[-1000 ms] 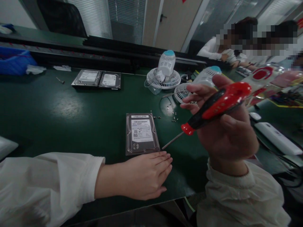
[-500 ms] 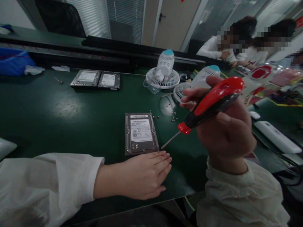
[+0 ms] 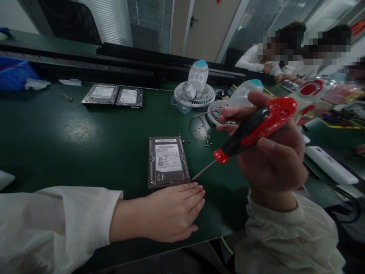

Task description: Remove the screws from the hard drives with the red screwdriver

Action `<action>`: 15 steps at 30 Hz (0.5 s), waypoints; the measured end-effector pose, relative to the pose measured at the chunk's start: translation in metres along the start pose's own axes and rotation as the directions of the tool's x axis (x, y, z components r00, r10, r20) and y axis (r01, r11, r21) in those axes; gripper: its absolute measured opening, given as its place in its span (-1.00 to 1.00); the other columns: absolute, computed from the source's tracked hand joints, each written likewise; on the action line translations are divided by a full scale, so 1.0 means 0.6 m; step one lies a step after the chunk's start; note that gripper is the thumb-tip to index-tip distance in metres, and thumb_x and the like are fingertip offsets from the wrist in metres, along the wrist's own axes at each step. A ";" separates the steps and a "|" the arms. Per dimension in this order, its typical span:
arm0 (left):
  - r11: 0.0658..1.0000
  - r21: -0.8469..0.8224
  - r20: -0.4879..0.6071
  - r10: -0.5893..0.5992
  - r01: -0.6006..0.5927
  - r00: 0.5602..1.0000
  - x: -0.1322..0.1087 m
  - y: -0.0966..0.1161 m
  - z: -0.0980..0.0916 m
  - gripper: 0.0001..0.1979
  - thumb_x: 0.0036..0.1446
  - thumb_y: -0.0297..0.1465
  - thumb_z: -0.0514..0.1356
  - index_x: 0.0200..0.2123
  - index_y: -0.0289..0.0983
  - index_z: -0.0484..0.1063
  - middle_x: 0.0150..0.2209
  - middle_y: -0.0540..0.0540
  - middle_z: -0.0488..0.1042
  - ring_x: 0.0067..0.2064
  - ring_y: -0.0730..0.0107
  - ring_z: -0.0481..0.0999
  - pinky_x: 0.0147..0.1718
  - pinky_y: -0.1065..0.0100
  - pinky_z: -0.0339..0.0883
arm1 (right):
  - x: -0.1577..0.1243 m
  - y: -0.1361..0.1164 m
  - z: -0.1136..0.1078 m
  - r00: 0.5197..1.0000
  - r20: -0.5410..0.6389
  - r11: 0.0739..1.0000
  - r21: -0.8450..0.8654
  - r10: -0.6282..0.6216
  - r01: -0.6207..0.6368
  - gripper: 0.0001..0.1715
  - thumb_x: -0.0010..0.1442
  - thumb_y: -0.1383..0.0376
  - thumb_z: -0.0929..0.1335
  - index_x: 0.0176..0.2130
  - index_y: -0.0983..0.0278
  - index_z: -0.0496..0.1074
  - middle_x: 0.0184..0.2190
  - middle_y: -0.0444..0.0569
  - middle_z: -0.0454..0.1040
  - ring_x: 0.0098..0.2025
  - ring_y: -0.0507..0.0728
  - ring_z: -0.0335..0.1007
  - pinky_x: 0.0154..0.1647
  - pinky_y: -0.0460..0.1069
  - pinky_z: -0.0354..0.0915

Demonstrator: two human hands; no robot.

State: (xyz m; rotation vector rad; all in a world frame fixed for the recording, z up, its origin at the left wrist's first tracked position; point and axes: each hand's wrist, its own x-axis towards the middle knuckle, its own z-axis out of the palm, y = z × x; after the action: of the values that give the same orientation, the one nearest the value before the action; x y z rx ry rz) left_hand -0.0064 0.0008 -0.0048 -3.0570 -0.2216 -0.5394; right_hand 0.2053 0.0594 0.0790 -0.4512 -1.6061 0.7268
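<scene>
A silver hard drive (image 3: 169, 156) with a white label lies flat on the green table. Along its near edge rests my left hand (image 3: 171, 211), fingers stretched out together, palm down. My right hand (image 3: 273, 163) is closed around a red and black screwdriver (image 3: 256, 127), held at a slant. The screwdriver's tip meets the drive's near right corner, though whether it sits in a screw there is too small to tell. Several small loose screws (image 3: 207, 141) lie on the table to the right of the drive.
Two more hard drives (image 3: 129, 97) sit side by side toward the back left. Small white fans (image 3: 199, 76) stand at the back, behind my right hand. A white power strip (image 3: 332, 164) is at the right, a blue bin (image 3: 17, 74) far left. Two people (image 3: 285, 49) sit beyond.
The screwdriver handle has turned in my right hand, its black and red sides changing places. My left hand and the drive hold their places on the table; the whole view has shifted slightly.
</scene>
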 end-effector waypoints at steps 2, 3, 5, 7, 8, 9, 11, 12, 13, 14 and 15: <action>1.000 0.000 0.003 0.001 -0.001 1.000 0.000 0.000 -0.001 -0.45 0.45 -0.22 0.10 0.19 -0.63 0.50 0.22 -0.47 0.54 0.28 -0.01 0.54 0.39 0.17 0.23 | -0.004 0.000 0.006 0.997 -0.051 0.993 -0.101 -0.059 0.054 -0.49 0.14 0.22 0.51 0.10 0.10 0.61 -0.14 -0.11 0.70 -0.10 0.17 0.64 -0.07 0.11 0.60; 1.000 0.002 0.004 0.002 -0.002 1.000 0.001 0.000 -0.002 -0.45 0.45 -0.22 0.10 0.19 -0.62 0.50 0.21 -0.47 0.55 0.27 -0.01 0.55 0.39 0.18 0.24 | -0.006 0.001 0.009 0.994 -0.067 0.987 -0.141 -0.084 0.074 -0.51 0.14 0.22 0.53 0.09 0.12 0.61 -0.22 -0.10 0.68 -0.17 0.16 0.62 -0.10 0.11 0.58; 1.000 0.008 0.005 0.004 -0.004 1.000 0.002 0.000 -0.003 -0.45 0.46 -0.22 0.10 0.19 -0.62 0.50 0.21 -0.46 0.55 0.27 -0.01 0.56 0.39 0.18 0.24 | -0.008 0.004 0.012 0.991 -0.077 0.981 -0.172 -0.109 0.095 -0.55 0.12 0.20 0.56 0.03 0.12 0.63 -0.35 -0.11 0.60 -0.30 0.14 0.54 -0.15 0.12 0.56; 1.000 0.012 0.001 0.005 -0.005 1.000 0.002 0.000 -0.003 -0.45 0.46 -0.22 0.11 0.19 -0.63 0.50 0.21 -0.47 0.55 0.26 -0.01 0.56 0.38 0.19 0.25 | -0.007 0.007 0.013 0.991 -0.077 0.984 -0.149 -0.109 0.096 -0.67 0.14 0.18 0.55 -0.05 0.06 0.63 -0.37 -0.12 0.53 -0.32 0.12 0.49 -0.18 0.11 0.56; 1.000 0.012 -0.002 0.005 -0.005 1.000 0.002 0.000 -0.002 -0.44 0.46 -0.21 0.11 0.19 -0.63 0.50 0.21 -0.47 0.55 0.26 -0.01 0.56 0.38 0.19 0.25 | -0.007 0.007 0.012 0.992 -0.079 0.989 -0.120 -0.097 0.087 -0.72 0.17 0.16 0.53 -0.08 0.04 0.62 -0.34 -0.11 0.53 -0.29 0.12 0.49 -0.20 0.10 0.56; 1.000 0.012 -0.005 0.003 -0.003 1.000 0.002 0.000 -0.002 -0.44 0.45 -0.21 0.11 0.19 -0.63 0.50 0.21 -0.46 0.55 0.26 0.00 0.56 0.38 0.19 0.25 | -0.005 0.007 0.011 0.993 -0.081 0.994 -0.079 -0.081 0.075 -0.73 0.19 0.14 0.51 -0.08 0.04 0.61 -0.29 -0.11 0.55 -0.24 0.12 0.51 -0.20 0.08 0.57; 1.000 0.010 -0.008 0.000 0.000 1.000 0.002 0.000 -0.001 -0.44 0.45 -0.21 0.11 0.18 -0.63 0.50 0.20 -0.46 0.56 0.25 0.00 0.57 0.38 0.20 0.24 | -0.003 0.004 0.008 0.998 -0.060 1.000 0.012 -0.010 0.010 -0.63 0.16 0.08 0.49 -0.02 0.05 0.60 -0.13 -0.08 0.61 -0.09 0.15 0.55 -0.13 0.10 0.60; 1.000 0.010 -0.009 -0.001 0.001 1.000 0.001 0.000 0.000 -0.44 0.45 -0.21 0.11 0.19 -0.63 0.50 0.20 -0.46 0.56 0.26 0.01 0.56 0.38 0.20 0.24 | -0.002 0.002 0.006 0.998 -0.040 0.998 0.045 0.037 -0.035 -0.54 0.12 0.06 0.51 0.02 0.05 0.58 -0.04 -0.07 0.62 -0.02 0.18 0.56 -0.06 0.13 0.60; 1.000 0.011 -0.008 -0.001 0.001 1.000 0.000 0.001 0.000 -0.44 0.45 -0.21 0.11 0.19 -0.63 0.50 0.21 -0.46 0.55 0.26 0.00 0.56 0.38 0.20 0.24 | -0.001 -0.001 0.005 0.996 -0.017 0.994 0.065 0.084 -0.083 -0.45 0.07 0.05 0.52 0.07 0.05 0.56 0.03 -0.06 0.62 0.04 0.21 0.55 0.00 0.17 0.59; 1.000 0.013 -0.007 -0.001 0.001 1.000 0.000 0.001 0.000 -0.44 0.46 -0.21 0.11 0.19 -0.63 0.50 0.21 -0.46 0.55 0.26 0.00 0.56 0.38 0.19 0.24 | -0.001 -0.003 0.004 0.994 0.009 0.992 0.073 0.107 -0.107 -0.38 0.04 0.05 0.54 0.10 0.05 0.55 0.08 -0.06 0.62 0.07 0.23 0.55 0.05 0.21 0.58; 1.000 0.014 -0.004 0.001 -0.001 1.000 -0.001 0.000 0.001 -0.44 0.46 -0.21 0.10 0.19 -0.63 0.49 0.21 -0.46 0.55 0.26 0.00 0.56 0.39 0.18 0.23 | -0.001 -0.004 0.003 0.993 0.024 0.991 0.073 0.112 -0.114 -0.36 0.05 0.06 0.54 0.12 0.06 0.54 0.09 -0.04 0.62 0.10 0.24 0.56 0.06 0.22 0.57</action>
State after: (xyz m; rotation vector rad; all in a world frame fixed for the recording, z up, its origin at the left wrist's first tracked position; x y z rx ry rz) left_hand -0.0067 0.0004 -0.0053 -3.0417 -0.2232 -0.5422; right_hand 0.2036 0.0569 0.0800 -0.4852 -1.5761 0.8759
